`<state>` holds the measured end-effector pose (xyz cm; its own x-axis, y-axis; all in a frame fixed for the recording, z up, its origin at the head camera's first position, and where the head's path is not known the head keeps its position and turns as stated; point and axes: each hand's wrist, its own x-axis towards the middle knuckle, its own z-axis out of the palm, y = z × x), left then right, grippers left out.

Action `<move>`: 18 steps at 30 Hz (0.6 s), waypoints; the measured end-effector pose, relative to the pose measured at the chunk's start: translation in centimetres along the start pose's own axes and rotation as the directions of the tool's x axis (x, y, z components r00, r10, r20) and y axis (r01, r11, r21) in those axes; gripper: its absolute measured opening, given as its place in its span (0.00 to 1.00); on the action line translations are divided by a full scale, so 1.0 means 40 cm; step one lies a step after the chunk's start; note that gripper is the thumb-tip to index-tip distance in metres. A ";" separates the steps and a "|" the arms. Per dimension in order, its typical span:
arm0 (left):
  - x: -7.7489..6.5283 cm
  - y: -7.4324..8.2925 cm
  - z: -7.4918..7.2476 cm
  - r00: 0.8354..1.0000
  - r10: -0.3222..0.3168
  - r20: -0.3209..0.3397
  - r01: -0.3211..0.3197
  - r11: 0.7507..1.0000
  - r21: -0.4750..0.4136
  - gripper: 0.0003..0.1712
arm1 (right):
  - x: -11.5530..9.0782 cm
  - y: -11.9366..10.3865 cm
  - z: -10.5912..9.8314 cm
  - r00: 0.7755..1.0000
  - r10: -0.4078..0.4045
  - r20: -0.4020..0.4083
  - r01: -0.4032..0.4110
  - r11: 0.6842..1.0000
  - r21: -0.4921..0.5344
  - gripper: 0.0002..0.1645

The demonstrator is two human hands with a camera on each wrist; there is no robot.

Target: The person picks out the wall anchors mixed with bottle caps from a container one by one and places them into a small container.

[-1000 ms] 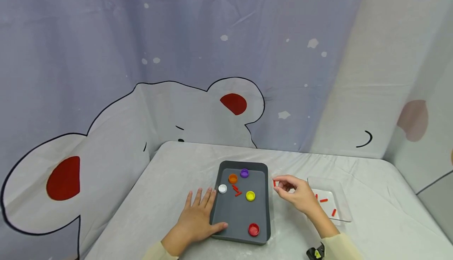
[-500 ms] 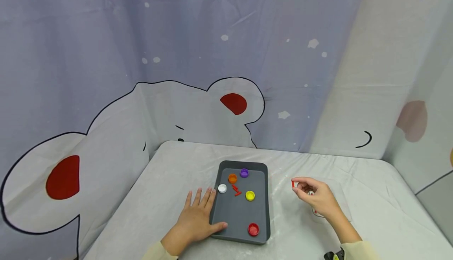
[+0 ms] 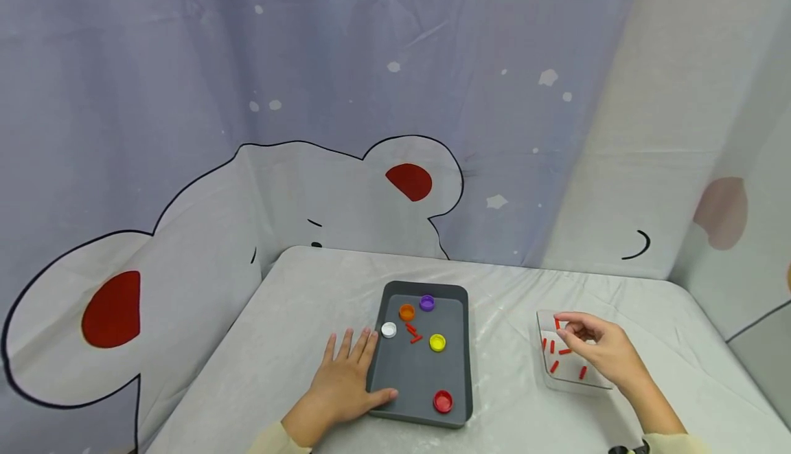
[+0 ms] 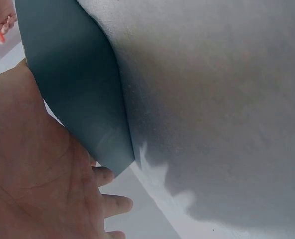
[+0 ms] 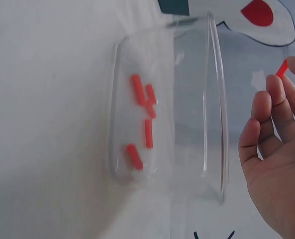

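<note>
In the head view my left hand (image 3: 338, 391) lies with spread, straight fingers on the left rim of the dark grey tray (image 3: 410, 382). The left wrist view shows its palm against the tray's outer wall (image 4: 82, 79). My right hand (image 3: 608, 354) pinches a short red stick (image 3: 557, 323) between thumb and index finger. It is over the clear plastic box (image 3: 577, 388), and the stick (image 5: 282, 68) points up at a slant in the right wrist view. Several similar red sticks (image 5: 148, 133) lie on the box's floor.
On the tray are small round caps: purple (image 3: 427, 303), orange (image 3: 406, 312), white (image 3: 388, 330), yellow (image 3: 437, 343) and red (image 3: 443, 401). A few red sticks (image 3: 410, 329) lie among them. A white cloth (image 3: 500, 399) covers the table, and a printed curtain (image 3: 346, 83) hangs behind.
From beside the tray's right edge, my right hand has moved right to the clear box, still pinching the red stick. My left hand has stayed on the tray's rim.
</note>
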<state>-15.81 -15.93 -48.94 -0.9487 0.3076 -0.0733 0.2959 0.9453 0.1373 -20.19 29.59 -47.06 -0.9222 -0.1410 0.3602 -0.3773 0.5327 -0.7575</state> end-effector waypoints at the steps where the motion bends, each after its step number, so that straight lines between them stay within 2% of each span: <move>1: 0.000 0.000 0.000 1.000 -0.001 -0.001 0.001 1.000 0.003 0.63 | -0.003 0.006 -0.008 1.000 0.004 -0.001 -0.004 1.000 -0.001 0.17; 10: 0.005 -0.001 0.003 1.000 -0.008 -0.005 0.008 1.000 0.006 0.63 | -0.026 0.043 -0.062 0.996 0.083 0.016 -0.083 0.996 -0.021 0.20; 18: 0.000 0.001 -0.001 1.000 -0.009 0.003 0.009 1.000 0.003 0.63 | -0.027 0.053 -0.062 0.996 0.085 0.031 -0.084 0.996 -0.008 0.22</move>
<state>-15.79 -15.92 -48.92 -0.9511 0.2991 -0.0775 0.2874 0.9484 0.1337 -19.78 32.94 -47.71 -0.9530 -0.1215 0.2776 -0.2976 0.5493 -0.7809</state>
